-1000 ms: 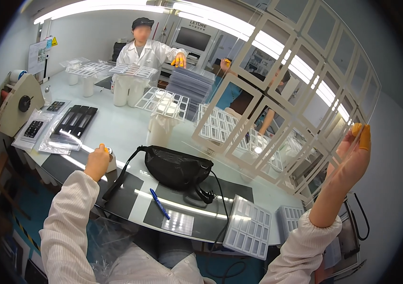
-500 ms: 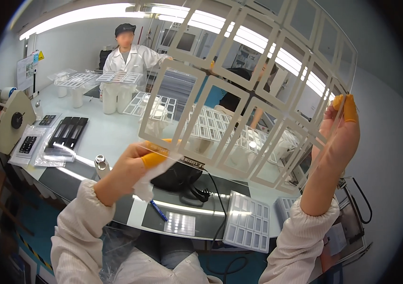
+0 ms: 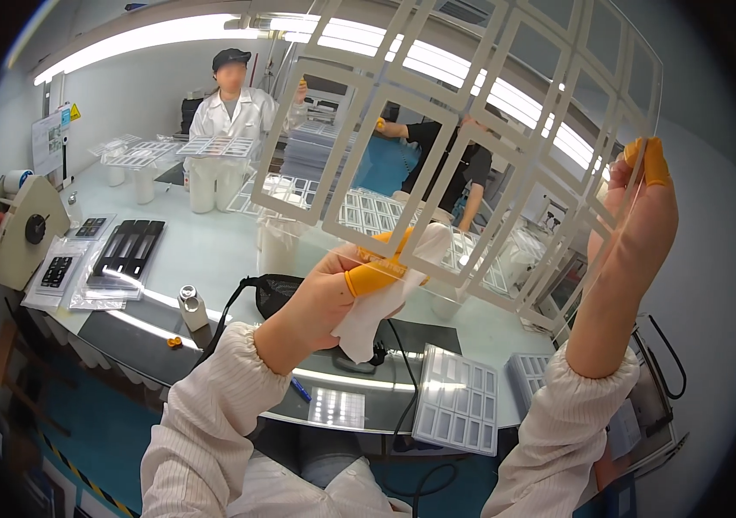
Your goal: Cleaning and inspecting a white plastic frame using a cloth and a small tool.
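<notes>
Raised in front of me is a large clear sheet [image 3: 506,134] printed with rows of whitish rectangular frames, tilted so the room shows through it. My right hand [image 3: 644,211], with yellow finger cots, pinches its right edge. At the lower edge, my left hand [image 3: 325,289], also in yellow finger cots, is closed on a crumpled white wipe [image 3: 368,321]. The wipe and fingers touch the sheet near its bottom row of frames; part of the wipe shows through the clear material. Whether the left fingers also grip the edge, I cannot tell.
Below, the glass-topped table holds a metal bottle [image 3: 193,306], a black device with a cable [image 3: 277,293], a blue pen [image 3: 301,389] and a framed sheet stack [image 3: 454,401]. Black panels [image 3: 129,249] lie left. Two co-workers, one in a white coat [image 3: 228,116], stand across the table.
My left hand and the wipe have slid right along the sheet's lower edge. My right hand and the sheet have risen slightly. Small orange pieces by the bottle have come into view.
</notes>
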A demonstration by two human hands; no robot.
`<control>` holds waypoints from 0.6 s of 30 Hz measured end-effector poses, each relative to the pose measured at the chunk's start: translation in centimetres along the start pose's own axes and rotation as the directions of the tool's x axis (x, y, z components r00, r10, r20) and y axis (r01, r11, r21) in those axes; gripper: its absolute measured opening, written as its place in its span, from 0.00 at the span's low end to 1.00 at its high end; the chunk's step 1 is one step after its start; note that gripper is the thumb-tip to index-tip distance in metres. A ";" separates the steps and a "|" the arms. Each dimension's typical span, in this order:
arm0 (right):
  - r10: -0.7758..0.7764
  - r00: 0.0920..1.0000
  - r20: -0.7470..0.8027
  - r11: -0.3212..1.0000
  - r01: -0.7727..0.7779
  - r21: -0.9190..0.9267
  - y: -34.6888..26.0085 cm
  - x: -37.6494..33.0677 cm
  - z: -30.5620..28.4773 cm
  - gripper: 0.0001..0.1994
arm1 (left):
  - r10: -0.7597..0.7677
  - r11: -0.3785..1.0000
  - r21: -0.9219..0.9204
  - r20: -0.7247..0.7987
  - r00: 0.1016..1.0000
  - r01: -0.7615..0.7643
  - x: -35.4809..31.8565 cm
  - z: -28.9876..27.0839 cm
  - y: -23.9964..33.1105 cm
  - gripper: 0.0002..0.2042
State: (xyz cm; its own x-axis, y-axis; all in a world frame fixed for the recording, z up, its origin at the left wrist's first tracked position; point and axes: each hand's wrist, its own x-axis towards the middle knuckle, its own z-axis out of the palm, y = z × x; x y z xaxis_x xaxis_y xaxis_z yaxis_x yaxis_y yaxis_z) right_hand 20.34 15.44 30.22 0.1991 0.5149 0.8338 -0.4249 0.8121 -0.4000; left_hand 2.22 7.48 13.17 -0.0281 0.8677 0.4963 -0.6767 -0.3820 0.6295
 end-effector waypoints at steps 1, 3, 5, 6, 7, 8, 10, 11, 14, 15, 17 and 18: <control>0.019 0.999 -0.045 1.000 -0.018 0.007 -0.2 0.0 0.2 0.07 | 0.008 0.999 -0.040 0.060 0.998 -0.005 0.1 0.1 0.2 0.15; 0.032 0.998 -0.058 0.999 -0.032 0.013 -0.4 -0.1 0.2 0.07 | 0.018 0.997 -0.079 0.120 0.993 -0.009 0.4 0.8 0.4 0.15; 0.049 0.996 -0.069 0.999 -0.048 0.018 -0.3 -0.1 -0.1 0.07 | 0.106 0.983 -0.170 0.189 0.976 -0.074 0.7 1.8 0.7 0.16; 0.050 0.999 0.007 0.998 -0.050 0.037 0.0 0.1 -0.7 0.08 | 0.106 0.983 -0.169 0.188 0.976 -0.075 1.2 1.9 0.8 0.16; 0.050 0.995 0.084 0.997 -0.055 0.057 -0.1 0.0 -0.7 0.11 | 0.149 0.978 -0.185 0.282 0.948 -0.099 1.7 2.1 1.0 0.17; 0.053 0.995 0.085 0.997 -0.058 0.059 0.0 -0.3 -0.5 0.11 | 0.191 0.972 -0.203 0.373 0.908 -0.121 1.8 2.1 1.1 0.17; -0.034 0.998 -0.060 0.997 0.030 -0.065 0.1 -1.0 0.2 0.09 | 0.200 0.970 -0.208 0.368 0.908 -0.130 1.6 1.9 0.9 0.17; -0.034 0.997 -0.063 0.997 0.030 -0.068 0.2 -1.0 0.0 0.09 | 0.210 0.967 -0.214 0.366 0.907 -0.137 1.5 1.7 0.7 0.17; -0.119 0.992 -0.035 0.981 0.112 -0.160 0.7 -0.9 -0.7 0.10 | 0.048 0.976 -0.219 0.237 0.970 0.005 0.0 0.8 -0.2 0.16; -0.114 0.993 -0.030 0.975 0.106 -0.194 0.6 -0.8 -0.9 0.10 | 0.038 0.977 -0.212 0.300 0.953 0.028 -0.3 0.5 -0.7 0.14; -0.111 0.993 -0.029 0.968 0.101 -0.229 0.5 -0.8 -1.0 0.10 | 0.000 0.990 -0.136 0.214 0.977 0.030 -1.7 0.5 -1.6 0.13; -0.113 0.992 -0.048 0.979 0.102 -0.178 0.4 -0.8 -0.9 0.10 | -0.027 0.998 -0.060 0.122 0.992 0.035 -2.1 0.5 -1.8 0.12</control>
State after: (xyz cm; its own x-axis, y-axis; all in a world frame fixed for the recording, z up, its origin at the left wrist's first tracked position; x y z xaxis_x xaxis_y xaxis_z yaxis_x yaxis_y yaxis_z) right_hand 20.82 15.61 29.07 0.2880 0.4327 0.8543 -0.2387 0.8964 -0.3736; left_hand 3.90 6.19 11.28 0.0803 0.8325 0.5481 -0.7200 -0.3319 0.6095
